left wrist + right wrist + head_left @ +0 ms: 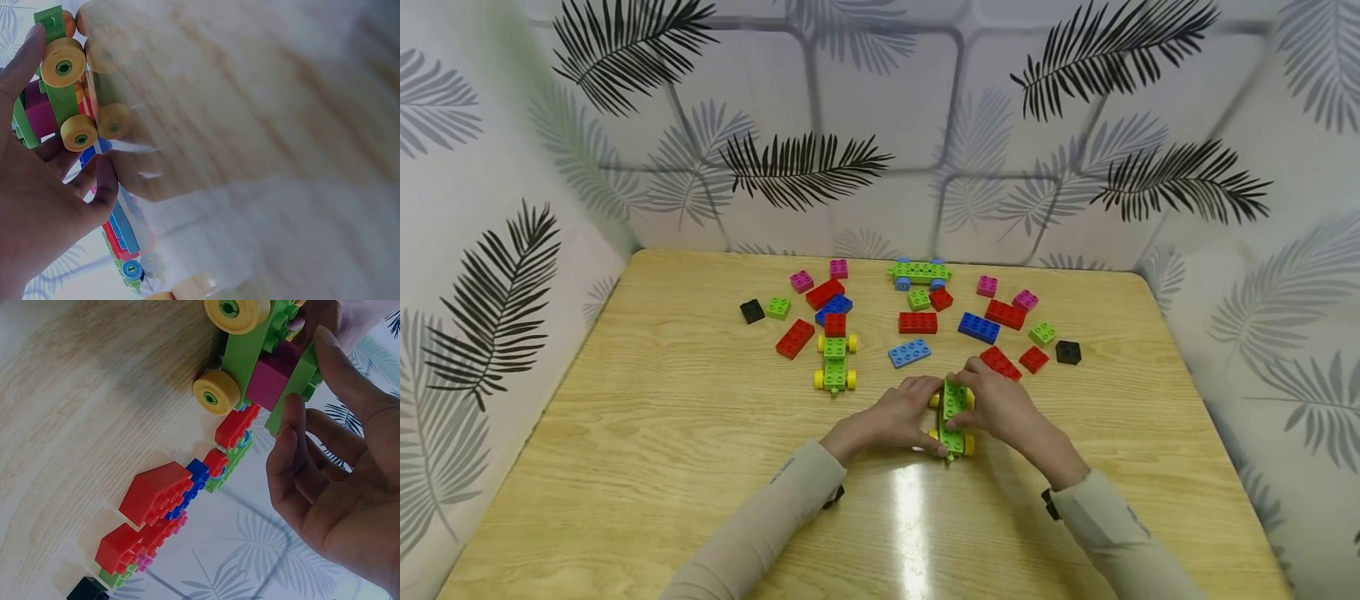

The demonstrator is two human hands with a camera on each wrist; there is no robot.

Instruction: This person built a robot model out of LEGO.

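Note:
A green wheeled toy car base (952,444) with yellow wheels stands on the table, between both hands. My left hand (891,415) holds it from the left, thumb at its near end and fingers toward the far side. A magenta brick (275,375) sits on the base, seen from the side in the right wrist view. Over it lies a long green brick (292,389), which my right hand (1000,407) pinches between thumb and fingers. The magenta brick is hidden from above in the head view.
Left of the hands stands another green car (835,375) with yellow wheels and a red brick. A light blue brick (910,353) lies just beyond the hands. Farther back are a green car with blue wheels (919,272), a dark blue brick (978,327), a black brick (1068,352) and several others.

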